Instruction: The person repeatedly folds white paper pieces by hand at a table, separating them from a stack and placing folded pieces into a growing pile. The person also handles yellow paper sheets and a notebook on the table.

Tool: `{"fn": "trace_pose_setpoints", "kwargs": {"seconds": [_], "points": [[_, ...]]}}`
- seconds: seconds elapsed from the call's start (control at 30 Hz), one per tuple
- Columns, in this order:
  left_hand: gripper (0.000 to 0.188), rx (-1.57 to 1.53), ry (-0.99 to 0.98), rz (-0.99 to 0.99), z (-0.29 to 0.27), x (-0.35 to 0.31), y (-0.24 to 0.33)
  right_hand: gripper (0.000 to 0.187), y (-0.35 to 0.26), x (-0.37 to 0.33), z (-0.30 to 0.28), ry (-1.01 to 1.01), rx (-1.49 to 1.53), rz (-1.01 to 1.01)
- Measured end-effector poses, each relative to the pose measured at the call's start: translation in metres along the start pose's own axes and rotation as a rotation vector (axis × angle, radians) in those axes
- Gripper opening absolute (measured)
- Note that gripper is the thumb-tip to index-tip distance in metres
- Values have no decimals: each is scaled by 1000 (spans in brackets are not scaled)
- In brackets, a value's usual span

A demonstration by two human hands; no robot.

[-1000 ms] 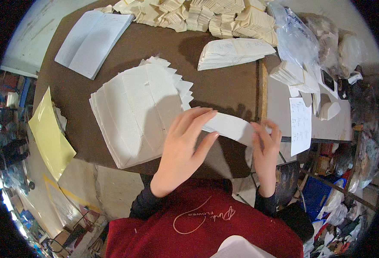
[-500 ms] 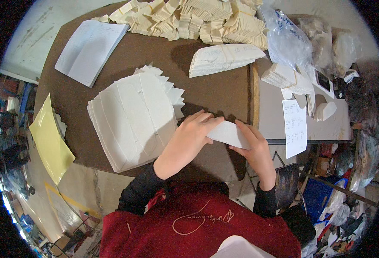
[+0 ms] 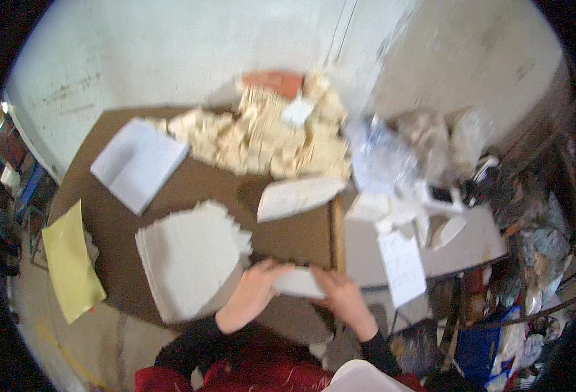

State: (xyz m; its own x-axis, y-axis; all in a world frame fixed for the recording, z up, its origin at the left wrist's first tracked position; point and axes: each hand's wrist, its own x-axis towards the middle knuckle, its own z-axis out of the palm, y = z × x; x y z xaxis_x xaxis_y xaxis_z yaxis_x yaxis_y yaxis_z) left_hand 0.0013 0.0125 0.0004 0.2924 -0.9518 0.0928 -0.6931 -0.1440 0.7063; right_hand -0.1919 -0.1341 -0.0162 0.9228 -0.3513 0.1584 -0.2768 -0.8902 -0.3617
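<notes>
Between my two hands, near the front edge of the brown table (image 3: 288, 238), is a small white paper stack (image 3: 300, 283). My left hand (image 3: 252, 297) closes on its left end, fingers over the top. Gripping the other end is my right hand (image 3: 347, 302), thumb and fingers on either side. Just left of my hands lies a large pile of white paper pieces (image 3: 193, 261), fanned into steps along its right side. Beyond them rests a long white paper bundle (image 3: 298, 198). The picture is blurred, so single sheets in the held stack do not show.
Heaped cream paper bundles (image 3: 268, 134) stand by the wall. An open notebook (image 3: 141, 163) lies far left, a yellow sheet (image 3: 72, 268) at the left edge. On the grey table (image 3: 464, 258) are a written sheet (image 3: 402, 268) and plastic bags (image 3: 383, 153).
The view has tilted up, showing more wall and shifting the table lower in the picture. Both hands still hold the white paper stack, in much the same place on the table.
</notes>
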Motion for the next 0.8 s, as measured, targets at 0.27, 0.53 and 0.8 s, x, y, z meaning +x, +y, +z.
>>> {"fn": "trace_pose_setpoints", "kwargs": {"seconds": [0.27, 0.53, 0.8], "points": [[65, -21, -39, 31, -5, -3, 9, 70, -8, 1, -11, -54, 223, 44], [66, 398, 73, 383, -8, -34, 25, 59, -10, 4, -29, -278, 636, 397], [29, -99, 466, 340, -17, -109, 5, 64, -61, -24, 15, 125, 28, 51]]}}
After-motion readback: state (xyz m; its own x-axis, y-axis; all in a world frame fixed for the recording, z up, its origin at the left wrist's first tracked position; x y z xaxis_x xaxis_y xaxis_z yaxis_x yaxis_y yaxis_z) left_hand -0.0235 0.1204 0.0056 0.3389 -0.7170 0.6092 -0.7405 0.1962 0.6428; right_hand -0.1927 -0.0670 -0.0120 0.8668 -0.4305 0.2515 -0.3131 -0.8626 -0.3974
